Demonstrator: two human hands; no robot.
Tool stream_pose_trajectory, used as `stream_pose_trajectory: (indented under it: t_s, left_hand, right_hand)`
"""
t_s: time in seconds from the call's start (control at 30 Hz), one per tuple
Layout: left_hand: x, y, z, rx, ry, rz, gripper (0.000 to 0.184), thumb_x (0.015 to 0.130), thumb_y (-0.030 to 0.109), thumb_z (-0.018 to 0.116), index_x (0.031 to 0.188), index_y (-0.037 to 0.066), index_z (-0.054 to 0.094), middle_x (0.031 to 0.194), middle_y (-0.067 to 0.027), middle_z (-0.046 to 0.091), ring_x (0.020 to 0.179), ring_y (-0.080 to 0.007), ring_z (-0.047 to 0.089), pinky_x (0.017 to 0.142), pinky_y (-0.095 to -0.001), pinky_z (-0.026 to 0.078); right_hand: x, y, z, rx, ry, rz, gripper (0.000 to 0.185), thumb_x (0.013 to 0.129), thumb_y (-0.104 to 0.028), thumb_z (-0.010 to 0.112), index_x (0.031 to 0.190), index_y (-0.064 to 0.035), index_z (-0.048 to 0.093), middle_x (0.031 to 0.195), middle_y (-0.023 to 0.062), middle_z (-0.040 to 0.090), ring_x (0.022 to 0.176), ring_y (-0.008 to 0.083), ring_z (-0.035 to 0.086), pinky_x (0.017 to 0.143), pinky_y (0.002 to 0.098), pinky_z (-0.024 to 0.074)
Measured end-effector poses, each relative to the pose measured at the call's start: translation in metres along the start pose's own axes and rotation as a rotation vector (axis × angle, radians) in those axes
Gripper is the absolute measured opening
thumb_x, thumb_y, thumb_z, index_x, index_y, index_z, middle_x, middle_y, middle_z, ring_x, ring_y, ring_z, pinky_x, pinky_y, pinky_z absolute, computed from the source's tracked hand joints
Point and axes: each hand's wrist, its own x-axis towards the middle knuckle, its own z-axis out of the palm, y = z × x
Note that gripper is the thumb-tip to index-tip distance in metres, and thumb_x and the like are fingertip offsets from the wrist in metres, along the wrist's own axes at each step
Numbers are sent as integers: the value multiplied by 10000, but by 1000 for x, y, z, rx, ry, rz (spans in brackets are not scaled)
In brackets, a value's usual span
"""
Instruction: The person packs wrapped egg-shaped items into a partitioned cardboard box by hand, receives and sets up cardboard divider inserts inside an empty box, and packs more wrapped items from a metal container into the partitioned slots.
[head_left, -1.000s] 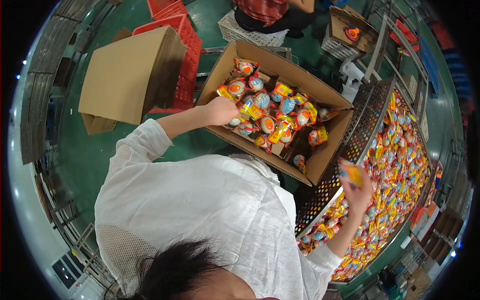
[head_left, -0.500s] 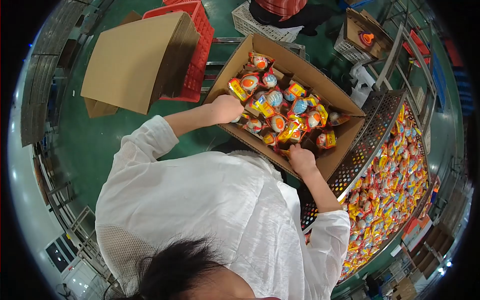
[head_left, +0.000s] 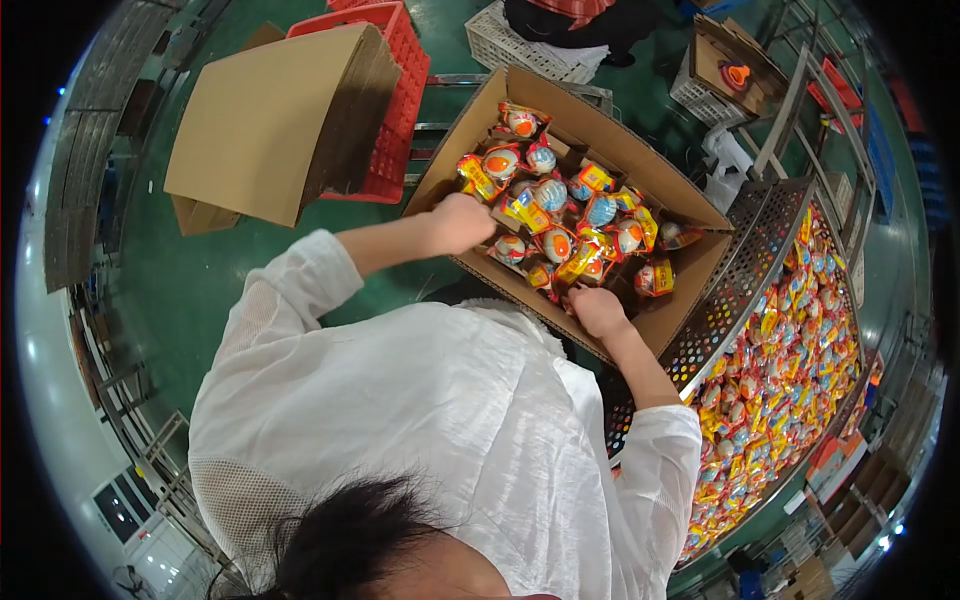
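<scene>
An open cardboard box (head_left: 625,140) sits tilted in front of me, with several egg-shaped items in red, yellow and clear wrappers (head_left: 556,245) lying in it. My left hand (head_left: 462,224) is closed and reaches over the box's left near side, beside a wrapped item; its fingertips are hidden. Over the near wall comes my right hand (head_left: 598,312), fingers curled down among the wrapped items at the near edge. What either hand grips, if anything, does not show.
On the right, a perforated metal bin (head_left: 735,270) holds a large heap of the same wrapped items (head_left: 780,385). Flattened cardboard (head_left: 265,120) leans on a red crate (head_left: 400,130) at left. Beyond the box, a person (head_left: 570,15) is near a white crate (head_left: 525,50).
My left hand has shifted slightly right, farther over the box. My right hand has moved slightly left along the near wall, and the yellow wrapper under its fingers no longer shows.
</scene>
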Motion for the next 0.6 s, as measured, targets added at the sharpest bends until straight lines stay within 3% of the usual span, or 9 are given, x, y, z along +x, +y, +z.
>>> stream_pose_trajectory:
  t_s: [0.03, 0.17, 0.23, 0.27, 0.3, 0.37, 0.5, 0.53, 0.6]
  left_hand:
    - [7, 8, 6, -127, 126, 80, 114, 686, 171, 640, 706, 60, 626, 748, -125, 631, 744, -292, 622, 606, -391, 496]
    - [33, 45, -8, -222, -113, 61, 246, 711, 273, 672, 710, 30, 635, 712, -129, 634, 722, -305, 625, 591, -398, 492]
    - [45, 49, -2, -200, -166, 76, 289, 714, 306, 678, 728, 21, 639, 710, -129, 635, 721, -307, 627, 591, -400, 491]
    - [49, 52, -5, -163, -249, 80, 300, 697, 315, 691, 787, 31, 656, 787, -140, 642, 781, -297, 626, 632, -406, 493]
    - [50, 54, -8, -125, -334, 83, 328, 681, 324, 703, 845, 42, 672, 864, -150, 650, 842, -287, 625, 674, -412, 494]
    - [47, 46, -19, -77, -330, 126, 336, 677, 316, 707, 857, 37, 657, 790, -127, 648, 793, -283, 629, 648, -397, 495]
    - [42, 12, -27, -44, 380, 61, 549, 660, 313, 713, 1090, 39, 512, 979, -101, 528, 889, -270, 539, 751, -361, 465]
    - [46, 9, -26, -181, 285, -30, 685, 626, 313, 741, 1185, 49, 447, 1120, -132, 457, 1020, -284, 478, 820, -362, 446]
    - [53, 13, -21, -123, 329, 12, 724, 618, 317, 749, 1214, 59, 429, 1140, -157, 443, 1049, -304, 460, 831, -372, 445]
  right_hand:
    - [1, 2, 1, 11, 3, 12, 181, 796, -228, 553, 823, -52, 581, 771, 150, 629, 748, 315, 622, 651, 415, 493]
    - [-11, 1, -29, -3, -95, 44, 129, 738, -162, 577, 806, -53, 585, 773, 141, 635, 771, 297, 622, 656, 406, 497]
    - [-18, 1, -38, 119, 252, 176, 228, 691, -137, 628, 885, -42, 556, 813, 141, 628, 744, 300, 619, 645, 397, 501]
    - [-20, -4, -48, 122, 281, 190, 414, 656, -126, 670, 1035, -50, 523, 1001, 156, 584, 865, 278, 599, 702, 366, 499]
    - [-17, -4, -49, 120, 282, 182, 414, 656, -126, 670, 1035, -50, 523, 1001, 156, 584, 865, 278, 599, 702, 366, 499]
    - [-10, -1, -45, -298, 400, -94, 590, 640, -143, 691, 1177, -68, 459, 1189, 153, 467, 1030, 266, 521, 788, 340, 476]
    - [7, 3, -29, -340, 320, 7, 522, 717, -91, 589, 1220, -76, 448, 1243, 143, 414, 1062, 270, 478, 827, 336, 466]
    - [6, 3, -31, -244, 295, 44, 469, 753, -71, 532, 1216, -71, 457, 1248, 135, 411, 1043, 261, 492, 780, 327, 489]
    - [5, 8, -27, -275, 302, 28, 449, 755, -72, 526, 1201, -68, 467, 1248, 130, 416, 1040, 257, 495, 757, 320, 497]
